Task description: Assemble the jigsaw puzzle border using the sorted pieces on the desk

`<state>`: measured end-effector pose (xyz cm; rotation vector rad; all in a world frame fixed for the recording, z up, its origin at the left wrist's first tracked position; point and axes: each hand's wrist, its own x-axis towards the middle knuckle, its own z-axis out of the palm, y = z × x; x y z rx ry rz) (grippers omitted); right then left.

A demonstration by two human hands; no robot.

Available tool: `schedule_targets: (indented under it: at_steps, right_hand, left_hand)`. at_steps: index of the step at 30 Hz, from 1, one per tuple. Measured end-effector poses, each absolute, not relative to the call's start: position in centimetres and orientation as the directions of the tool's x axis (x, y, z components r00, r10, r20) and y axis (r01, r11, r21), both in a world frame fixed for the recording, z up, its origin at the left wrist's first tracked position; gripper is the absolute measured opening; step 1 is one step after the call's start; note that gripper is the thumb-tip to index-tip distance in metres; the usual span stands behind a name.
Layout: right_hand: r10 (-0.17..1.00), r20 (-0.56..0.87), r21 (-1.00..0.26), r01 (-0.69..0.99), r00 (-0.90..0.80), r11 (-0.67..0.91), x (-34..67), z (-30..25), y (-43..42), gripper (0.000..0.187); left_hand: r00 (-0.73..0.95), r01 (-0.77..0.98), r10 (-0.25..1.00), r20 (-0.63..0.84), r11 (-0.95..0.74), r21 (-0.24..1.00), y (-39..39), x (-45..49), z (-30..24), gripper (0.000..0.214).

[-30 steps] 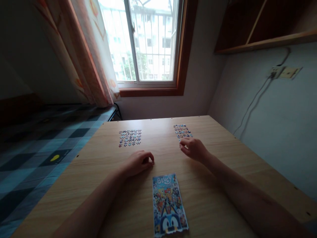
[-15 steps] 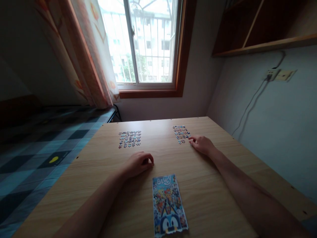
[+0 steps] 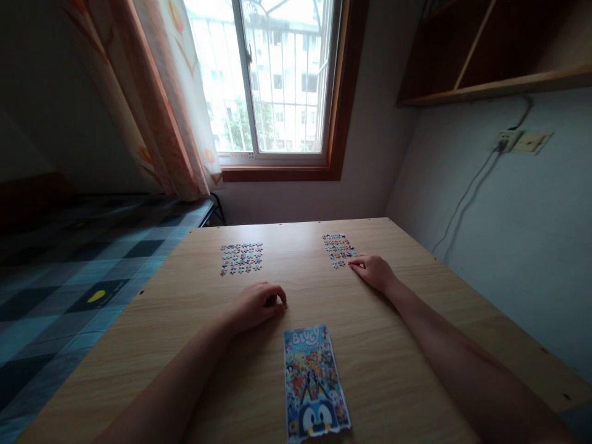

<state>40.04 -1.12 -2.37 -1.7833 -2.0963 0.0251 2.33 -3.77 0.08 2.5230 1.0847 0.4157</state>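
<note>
My right hand (image 3: 374, 271) is at the right-hand group of jigsaw puzzle pieces (image 3: 338, 245), its thumb and forefinger pinched at the near row. A small puzzle piece seems to be between these fingertips, mostly hidden by them. My left hand (image 3: 259, 304) rests on the table with its fingers curled in; whatever it may hold is out of sight. Beyond it, a second group of puzzle pieces (image 3: 242, 258) lies in loose rows. Nearer to me is a picture sheet (image 3: 314, 382) marked "Bluey", with a torn lower edge.
The pieces and sheet lie on a wood-grain table (image 3: 296, 246). A bed with a checked cover (image 3: 115, 259) stands to the left. Ahead are a curtain (image 3: 171, 123) and a barred window (image 3: 287, 92). On the right wall hang a shelf (image 3: 509, 80) and a socket with a cable (image 3: 506, 140).
My right hand has shifted slightly left and nearer to me, uncovering a piece at the end of one row. My left hand has stayed in place.
</note>
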Motion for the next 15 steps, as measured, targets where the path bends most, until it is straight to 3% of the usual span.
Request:
schedule_targets:
  at_steps: [15]
  right_hand:
    - [0.932, 0.352, -0.287, 0.937, -0.092, 0.201, 39.7, -3.1, -0.7, 0.032]
  left_hand:
    - [0.698, 0.6, 0.712, 0.077, -0.64, 0.48, -3.9, 2.1, 0.9, 0.017]
